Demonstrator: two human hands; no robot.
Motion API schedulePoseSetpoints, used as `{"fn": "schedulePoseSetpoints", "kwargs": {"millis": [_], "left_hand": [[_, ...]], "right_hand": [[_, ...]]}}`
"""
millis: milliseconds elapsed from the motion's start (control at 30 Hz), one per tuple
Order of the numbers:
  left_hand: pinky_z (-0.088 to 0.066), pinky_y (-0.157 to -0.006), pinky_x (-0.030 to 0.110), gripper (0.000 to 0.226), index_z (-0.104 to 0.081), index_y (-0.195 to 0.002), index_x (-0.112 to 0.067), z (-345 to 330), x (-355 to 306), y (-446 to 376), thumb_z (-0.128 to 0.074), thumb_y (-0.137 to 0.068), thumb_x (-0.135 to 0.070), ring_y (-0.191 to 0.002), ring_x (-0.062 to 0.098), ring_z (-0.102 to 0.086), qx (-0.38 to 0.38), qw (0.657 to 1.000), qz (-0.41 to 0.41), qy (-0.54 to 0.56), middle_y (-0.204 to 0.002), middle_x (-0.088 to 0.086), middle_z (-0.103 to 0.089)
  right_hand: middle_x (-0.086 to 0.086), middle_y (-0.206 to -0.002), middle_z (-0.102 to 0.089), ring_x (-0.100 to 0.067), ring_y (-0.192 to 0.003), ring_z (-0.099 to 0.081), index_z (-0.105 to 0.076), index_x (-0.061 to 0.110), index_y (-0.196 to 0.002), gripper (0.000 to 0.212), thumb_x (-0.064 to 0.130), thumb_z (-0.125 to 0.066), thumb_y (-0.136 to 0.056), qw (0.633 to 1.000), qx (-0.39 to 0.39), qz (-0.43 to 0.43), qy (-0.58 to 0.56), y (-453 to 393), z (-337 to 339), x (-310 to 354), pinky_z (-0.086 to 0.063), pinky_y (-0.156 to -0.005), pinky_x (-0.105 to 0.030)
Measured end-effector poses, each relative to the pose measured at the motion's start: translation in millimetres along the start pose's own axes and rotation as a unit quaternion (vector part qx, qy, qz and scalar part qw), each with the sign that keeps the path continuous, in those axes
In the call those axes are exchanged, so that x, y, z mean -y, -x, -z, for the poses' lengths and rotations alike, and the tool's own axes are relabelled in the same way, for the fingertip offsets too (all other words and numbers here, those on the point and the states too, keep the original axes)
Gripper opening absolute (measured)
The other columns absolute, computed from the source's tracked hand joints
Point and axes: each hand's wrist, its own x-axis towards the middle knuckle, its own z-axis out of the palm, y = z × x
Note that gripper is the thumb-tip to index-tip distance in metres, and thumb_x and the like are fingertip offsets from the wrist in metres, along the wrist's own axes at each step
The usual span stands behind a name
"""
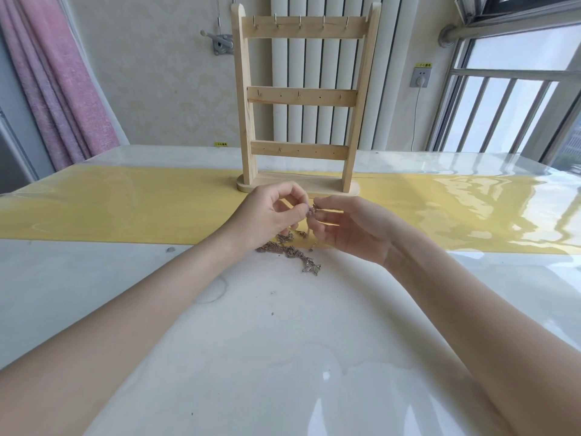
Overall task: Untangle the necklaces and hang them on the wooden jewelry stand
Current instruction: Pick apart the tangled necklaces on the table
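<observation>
A tangle of silver necklaces point(290, 251) lies on the white table, partly on the yellow runner, just under my hands. My left hand point(267, 212) and my right hand point(342, 228) meet above it, each pinching the same raised bit of chain between thumb and fingertips; strands hang from there down to the heap. The wooden jewelry stand point(298, 99) rises upright right behind my hands, with three crossbars carrying small hooks. No necklace hangs on any hook.
A yellow runner point(125, 209) crosses the glossy white table point(283, 341) from side to side. Behind the stand are a white radiator and wall. A pink curtain point(56, 73) hangs at left, windows with railings stand at right.
</observation>
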Motion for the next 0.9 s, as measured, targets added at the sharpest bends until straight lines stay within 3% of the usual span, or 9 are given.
{"fn": "schedulePoseSetpoints", "kwargs": {"millis": [100, 300, 467, 633, 733, 800, 900], "left_hand": [[-0.044, -0.054, 0.014, 0.02, -0.055, -0.074, -0.018, -2.4, -0.7, 2.7, -0.059, -0.088, -0.005, -0.052, -0.001, -0.048, 0.025, 0.999, -0.007, -0.034, -0.059, -0.02, -0.057], [-0.043, -0.055, 0.014, 0.016, -0.057, -0.074, -0.016, -4.6, 0.2, 4.2, -0.061, -0.084, -0.006, -0.062, 0.003, -0.051, 0.002, 0.993, -0.056, -0.102, -0.069, -0.018, -0.058], [-0.041, -0.054, 0.015, 0.018, -0.055, -0.071, -0.019, -2.9, 3.3, 2.2, -0.061, -0.083, -0.007, -0.062, 0.012, -0.054, -0.018, 0.991, -0.031, -0.132, -0.061, -0.02, -0.055], [-0.037, -0.057, 0.011, 0.022, -0.051, -0.068, -0.02, -2.7, 1.7, 1.1, -0.061, -0.082, -0.006, -0.061, 0.005, -0.049, -0.091, 0.985, -0.044, -0.137, -0.066, -0.01, -0.053], [-0.045, -0.057, 0.022, 0.024, -0.051, -0.067, -0.019, 0.1, 3.8, -1.9, -0.06, -0.082, -0.005, -0.061, 0.009, -0.053, -0.133, 0.986, -0.024, -0.103, -0.065, -0.007, -0.056], [-0.047, -0.054, 0.02, 0.024, -0.051, -0.067, -0.016, -0.8, 4.3, -3.5, -0.058, -0.084, -0.001, -0.065, 0.014, -0.058, -0.141, 0.99, 0.01, -0.022, -0.069, -0.002, -0.061], [-0.044, -0.056, 0.017, 0.023, -0.05, -0.068, -0.012, -7.4, -0.3, -3.3, -0.056, -0.085, 0.002, -0.054, 0.006, -0.055, -0.155, 0.984, 0.043, 0.073, -0.068, 0.002, -0.061]], "right_hand": [[-0.006, -0.064, -0.053, -0.012, -0.055, -0.05, -0.057, 0.003, -0.078, 0.018, 0.003, -0.048, -0.094, 0.999, 0.0, -0.006, 0.039, -0.6, 0.0, -0.6, -0.047, -0.051, -0.014], [-0.005, -0.053, -0.051, -0.01, -0.041, -0.047, -0.055, 0.003, -0.074, 0.018, 0.0, -0.05, -0.091, 0.996, -0.049, 0.015, 0.069, -1.7, -0.7, -2.4, -0.042, -0.044, -0.016], [-0.006, -0.062, -0.05, -0.011, -0.051, -0.049, -0.057, 0.002, -0.079, 0.013, 0.0, -0.055, -0.091, 0.993, -0.07, 0.081, 0.054, -3.4, -2.4, -2.9, -0.044, -0.049, -0.016], [-0.006, -0.068, -0.054, -0.012, -0.058, -0.046, -0.058, 0.003, -0.081, 0.01, 0.002, -0.056, -0.091, 0.993, -0.065, 0.082, 0.052, -1.4, -3.7, -2.3, -0.043, -0.051, -0.017], [-0.008, -0.068, -0.053, -0.014, -0.058, -0.046, -0.054, 0.004, -0.077, 0.014, 0.003, -0.054, -0.09, 0.997, -0.05, 0.043, 0.031, -0.1, -5.4, -1.8, -0.044, -0.05, -0.017], [-0.009, -0.067, -0.053, -0.014, -0.057, -0.045, -0.05, 0.007, -0.071, 0.019, 0.003, -0.052, -0.09, 0.998, -0.052, 0.033, 0.019, -0.4, -6.6, -2.0, -0.044, -0.051, -0.017], [-0.008, -0.067, -0.05, -0.015, -0.057, -0.041, -0.047, 0.009, -0.068, 0.022, 0.002, -0.049, -0.089, 0.997, -0.064, 0.031, 0.037, -0.8, -7.9, -4.4, -0.042, -0.048, -0.017]]}}
